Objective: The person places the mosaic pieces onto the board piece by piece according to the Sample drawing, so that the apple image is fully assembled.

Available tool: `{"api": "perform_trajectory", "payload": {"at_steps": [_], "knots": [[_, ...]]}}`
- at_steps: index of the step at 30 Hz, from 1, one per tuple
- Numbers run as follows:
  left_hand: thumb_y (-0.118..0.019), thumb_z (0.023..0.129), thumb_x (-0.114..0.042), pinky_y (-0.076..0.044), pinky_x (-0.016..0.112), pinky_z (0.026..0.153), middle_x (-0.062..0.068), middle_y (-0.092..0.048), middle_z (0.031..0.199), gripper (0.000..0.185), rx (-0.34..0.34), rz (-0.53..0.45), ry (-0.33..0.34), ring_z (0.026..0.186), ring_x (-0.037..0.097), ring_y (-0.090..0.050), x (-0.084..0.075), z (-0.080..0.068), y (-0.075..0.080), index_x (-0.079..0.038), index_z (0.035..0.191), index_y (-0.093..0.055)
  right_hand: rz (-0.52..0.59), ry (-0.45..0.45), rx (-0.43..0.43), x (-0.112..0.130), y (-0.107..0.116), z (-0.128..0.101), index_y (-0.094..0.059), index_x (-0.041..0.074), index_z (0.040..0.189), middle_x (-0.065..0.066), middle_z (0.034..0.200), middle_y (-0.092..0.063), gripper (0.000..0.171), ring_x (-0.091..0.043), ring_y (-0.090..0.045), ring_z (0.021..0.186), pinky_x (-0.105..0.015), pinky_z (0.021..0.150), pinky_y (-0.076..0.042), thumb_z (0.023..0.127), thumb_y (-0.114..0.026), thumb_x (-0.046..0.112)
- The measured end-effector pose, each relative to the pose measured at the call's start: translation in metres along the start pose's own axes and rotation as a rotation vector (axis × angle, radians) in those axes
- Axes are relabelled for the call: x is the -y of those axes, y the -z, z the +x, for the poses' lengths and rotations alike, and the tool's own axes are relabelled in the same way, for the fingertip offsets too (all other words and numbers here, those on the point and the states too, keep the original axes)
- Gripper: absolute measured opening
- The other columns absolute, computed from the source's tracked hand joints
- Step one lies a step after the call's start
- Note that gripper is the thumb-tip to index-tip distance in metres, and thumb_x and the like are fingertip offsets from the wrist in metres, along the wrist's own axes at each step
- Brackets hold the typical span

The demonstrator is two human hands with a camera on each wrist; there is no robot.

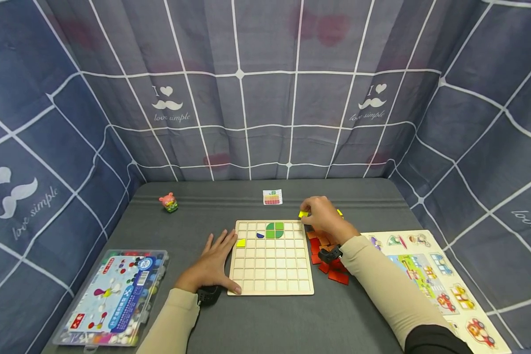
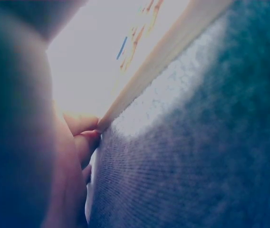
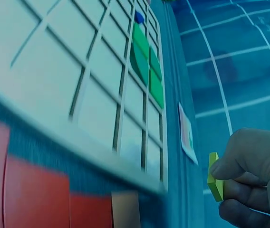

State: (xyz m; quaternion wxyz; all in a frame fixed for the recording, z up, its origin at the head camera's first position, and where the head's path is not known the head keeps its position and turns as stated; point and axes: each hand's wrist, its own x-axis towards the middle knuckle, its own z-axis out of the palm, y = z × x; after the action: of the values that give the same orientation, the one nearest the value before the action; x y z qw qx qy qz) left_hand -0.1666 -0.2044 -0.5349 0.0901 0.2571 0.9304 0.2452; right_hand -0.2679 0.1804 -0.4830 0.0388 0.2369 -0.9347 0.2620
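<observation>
Right hand [image 1: 323, 219]: just beyond the far right corner of the grid board, fingers curled, pinching a yellow tile [image 3: 215, 176] between thumb and fingertips.
Yellow tile: small square piece, held on edge in the right wrist view, long edge running roughly upright; no telling which way its face points.
Left hand [image 1: 212, 263]: flat on the table, fingers spread and straight, fingertips [image 2: 85, 126] against the board's left edge.
Grid board [image 1: 271, 287]: wooden, square cells, centre of the grey table [image 1: 265, 324]; green pieces [image 1: 275, 230] and a blue piece [image 1: 260, 235] in its far rows, another yellow piece [image 1: 241, 242] at its left edge.
Red and orange tiles [image 1: 332, 270]: heap along the board's right edge.
Bead box [image 1: 115, 295]: near left corner.
Picture puzzle [image 1: 442, 280]: right edge.
Pattern card [image 1: 272, 196]: far edge.
</observation>
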Motion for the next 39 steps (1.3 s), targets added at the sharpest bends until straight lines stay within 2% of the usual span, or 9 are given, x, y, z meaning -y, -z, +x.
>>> {"api": "perform_trajectory", "payload": {"at_steps": [8, 16, 23, 26, 31, 39], "knots": [[-0.091, 0.049, -0.081, 0.009, 0.063, 0.122, 0.013, -0.013, 0.174, 0.16, -0.002, 0.002, -0.008, 0.159, 0.037, -0.006, -0.001, -0.001, 0.0, -0.003, 0.168, -0.019, 0.035, 0.026, 0.045, 0.025, -0.012, 0.008, -0.077, 0.0, 0.111, -0.008, 0.107, -0.072, 0.026, -0.026, -0.068, 0.099, -0.042, 0.087, -0.057, 0.087, -0.083, 0.007], [-0.091, 0.05, -0.08, 0.009, 0.063, 0.122, 0.013, -0.014, 0.174, 0.159, -0.004, 0.001, -0.012, 0.159, 0.037, -0.006, -0.002, -0.002, 0.0, -0.003, 0.169, -0.018, 0.058, 0.083, 0.072, 0.048, -0.026, 0.017, -0.078, 0.001, 0.111, -0.007, 0.106, -0.073, 0.028, -0.022, -0.067, 0.095, -0.038, 0.085, -0.058, 0.084, -0.078, 0.005], [-0.092, 0.049, -0.08, 0.009, 0.063, 0.122, 0.013, -0.014, 0.174, 0.159, -0.005, -0.005, -0.009, 0.159, 0.037, -0.006, -0.002, -0.002, 0.002, -0.003, 0.168, -0.019, 0.032, 0.16, 0.096, 0.066, -0.038, 0.025, -0.079, 0.005, 0.106, -0.002, 0.1, -0.072, 0.023, -0.017, -0.066, 0.092, -0.034, 0.083, -0.057, 0.083, -0.081, 0.006], [-0.091, 0.049, -0.08, 0.009, 0.063, 0.122, 0.013, -0.014, 0.174, 0.159, -0.006, 0.002, -0.006, 0.159, 0.037, -0.006, -0.001, -0.002, 0.002, -0.004, 0.169, -0.019, 0.028, 0.186, 0.105, 0.074, -0.043, 0.027, -0.078, 0.003, 0.106, -0.003, 0.1, -0.073, 0.024, -0.019, -0.067, 0.092, -0.034, 0.082, -0.058, 0.082, -0.081, 0.005], [-0.091, 0.05, -0.081, 0.008, 0.063, 0.122, 0.013, -0.013, 0.174, 0.159, -0.005, 0.017, -0.007, 0.159, 0.038, -0.006, 0.0, -0.001, 0.003, -0.004, 0.169, -0.019, 0.047, 0.212, 0.132, 0.085, -0.055, 0.029, -0.077, 0.001, 0.109, -0.006, 0.102, -0.074, 0.026, -0.019, -0.069, 0.093, -0.031, 0.081, -0.059, 0.084, -0.083, 0.006], [-0.091, 0.052, -0.079, 0.01, 0.063, 0.121, 0.013, -0.012, 0.174, 0.158, 0.012, 0.001, -0.012, 0.159, 0.037, -0.004, -0.001, -0.002, 0.002, -0.004, 0.169, -0.017, 0.061, 0.252, 0.137, 0.098, -0.074, 0.027, -0.077, 0.005, 0.104, -0.003, 0.097, -0.073, 0.025, -0.013, -0.067, 0.086, -0.026, 0.078, -0.057, 0.08, -0.085, 0.006]]}}
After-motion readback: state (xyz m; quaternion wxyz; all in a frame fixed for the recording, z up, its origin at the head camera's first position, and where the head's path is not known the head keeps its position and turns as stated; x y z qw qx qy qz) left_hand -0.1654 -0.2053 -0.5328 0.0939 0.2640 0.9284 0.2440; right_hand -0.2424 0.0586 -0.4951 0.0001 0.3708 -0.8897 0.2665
